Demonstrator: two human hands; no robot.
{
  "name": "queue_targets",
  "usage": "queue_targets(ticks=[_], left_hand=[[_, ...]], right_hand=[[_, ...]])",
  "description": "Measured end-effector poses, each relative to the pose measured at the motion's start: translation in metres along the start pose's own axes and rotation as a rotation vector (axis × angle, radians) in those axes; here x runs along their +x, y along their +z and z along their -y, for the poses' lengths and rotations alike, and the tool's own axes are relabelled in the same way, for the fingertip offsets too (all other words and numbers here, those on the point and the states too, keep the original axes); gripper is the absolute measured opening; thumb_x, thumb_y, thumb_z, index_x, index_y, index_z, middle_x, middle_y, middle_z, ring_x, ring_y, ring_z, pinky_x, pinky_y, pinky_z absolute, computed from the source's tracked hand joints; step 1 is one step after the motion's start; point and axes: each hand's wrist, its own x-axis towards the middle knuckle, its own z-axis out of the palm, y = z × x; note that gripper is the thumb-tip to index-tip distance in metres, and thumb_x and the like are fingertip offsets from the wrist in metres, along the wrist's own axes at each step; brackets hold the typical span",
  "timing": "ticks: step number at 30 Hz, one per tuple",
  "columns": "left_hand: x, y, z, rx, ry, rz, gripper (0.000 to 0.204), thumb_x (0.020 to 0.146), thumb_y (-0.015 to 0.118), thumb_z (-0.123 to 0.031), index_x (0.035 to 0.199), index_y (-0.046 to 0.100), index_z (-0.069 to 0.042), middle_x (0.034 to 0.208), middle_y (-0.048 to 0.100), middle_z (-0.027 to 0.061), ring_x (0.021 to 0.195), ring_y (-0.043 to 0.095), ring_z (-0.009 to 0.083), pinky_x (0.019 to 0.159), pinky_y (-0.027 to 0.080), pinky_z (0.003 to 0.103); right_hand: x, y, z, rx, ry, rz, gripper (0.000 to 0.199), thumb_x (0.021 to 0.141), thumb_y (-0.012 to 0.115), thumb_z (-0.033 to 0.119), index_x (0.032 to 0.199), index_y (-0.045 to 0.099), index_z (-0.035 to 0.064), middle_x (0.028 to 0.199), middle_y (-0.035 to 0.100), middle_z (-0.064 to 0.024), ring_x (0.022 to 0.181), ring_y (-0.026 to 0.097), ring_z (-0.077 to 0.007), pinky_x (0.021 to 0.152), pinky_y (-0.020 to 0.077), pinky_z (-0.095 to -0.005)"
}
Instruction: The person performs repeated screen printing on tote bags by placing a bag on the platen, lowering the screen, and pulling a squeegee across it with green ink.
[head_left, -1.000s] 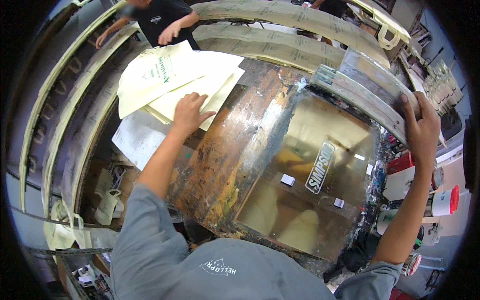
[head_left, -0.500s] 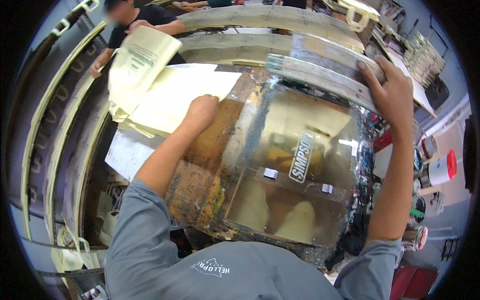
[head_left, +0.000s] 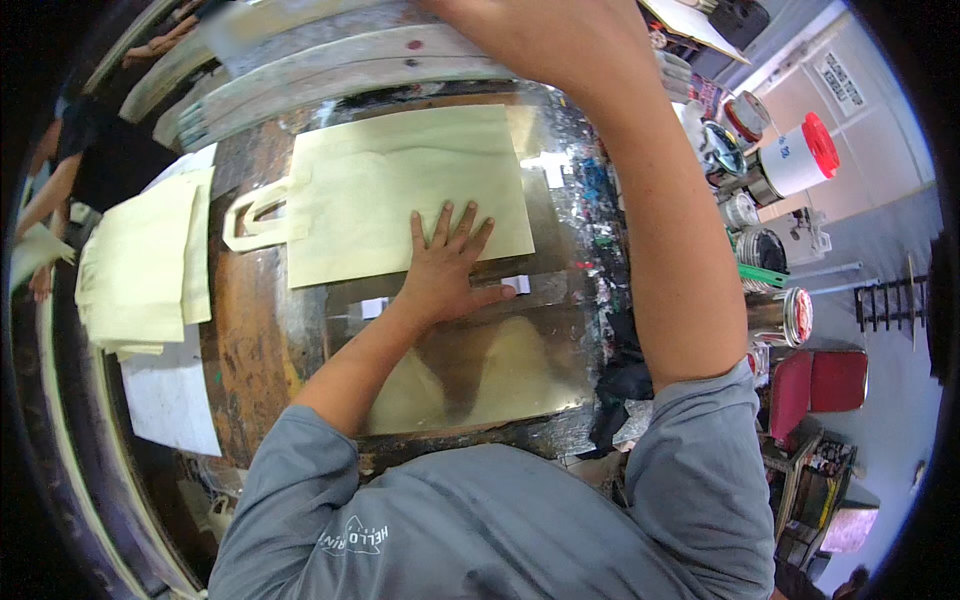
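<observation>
A pale yellow tote bag lies flat on a shiny, see-through plate, its handles pointing left. My left hand rests palm down on the bag's near edge, fingers spread. Its thumb reaches past the edge to a small white tab. Another white tab sits on the plate to the left. My right hand is at the top edge of the view, beside a raised wooden frame bar. Its fingers are cut off, so its grip is hidden.
A stack of pale yellow bags lies at the left of the paint-stained table. Paint cans and a red-lidded white tub stand on the right. Beyond them is a red chair. A co-worker's arm shows at far left.
A tote bag now covers the upper part of the plate. My left hand has moved from the stack onto it and opened. The view has turned, and the right hand is now mostly out of sight.
</observation>
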Motion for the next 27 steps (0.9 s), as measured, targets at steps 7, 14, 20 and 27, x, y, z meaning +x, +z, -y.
queue_targets(ticks=[7,14,20,27], left_hand=[[0.004,0.015,-0.05,-0.077,-0.013,-0.105,0.118,0.083,0.048,-0.095,0.165,0.043,-0.01,0.175,0.028,0.0211,0.163,0.014,0.047,0.122,-0.003,0.079],[-0.024,-0.041,-0.024,-0.349,-0.223,-0.453,0.103,0.087,0.073,-0.07,0.163,0.043,-0.007,0.163,0.045,0.0238,0.152,0.039,0.0427,0.123,0.024,0.066],[-0.102,-0.172,0.063,-1.315,-0.496,-0.653,0.087,0.076,0.099,-0.018,0.149,0.055,0.001,0.125,0.073,0.0148,0.111,0.072,0.0207,0.098,0.058,0.035],[-0.158,-0.048,0.057,-0.707,-0.536,-0.555,0.111,0.063,0.103,-0.036,0.155,0.052,-0.001,0.121,0.076,0.0138,0.11,0.066,0.0292,0.103,0.047,0.041]], right_hand=[[-0.01,0.002,-0.013,0.116,-0.121,-0.059,0.066,0.106,0.045,0.071,0.097,0.066,0.0087,0.076,0.06,-0.0031,0.075,0.056,-0.0169,0.082,0.0476,-0.0388],[-0.002,0.029,-0.016,-0.012,-0.135,-0.22,0.068,0.104,0.047,0.075,0.083,0.062,0.0116,0.069,0.056,-0.001,0.065,0.05,-0.0164,0.07,0.0446,-0.0377],[-0.083,0.063,-0.019,-0.104,-0.204,-0.043,0.06,0.088,0.077,0.053,0.126,0.061,0.0085,0.111,0.068,-0.013,0.109,0.066,-0.0343,0.091,0.0455,-0.0542],[-0.158,0.12,-0.02,0.012,-0.113,0.187,0.062,0.073,0.092,0.032,0.121,0.057,0.0118,0.107,0.062,-0.0098,0.106,0.061,-0.0326,0.088,0.0396,-0.049]])
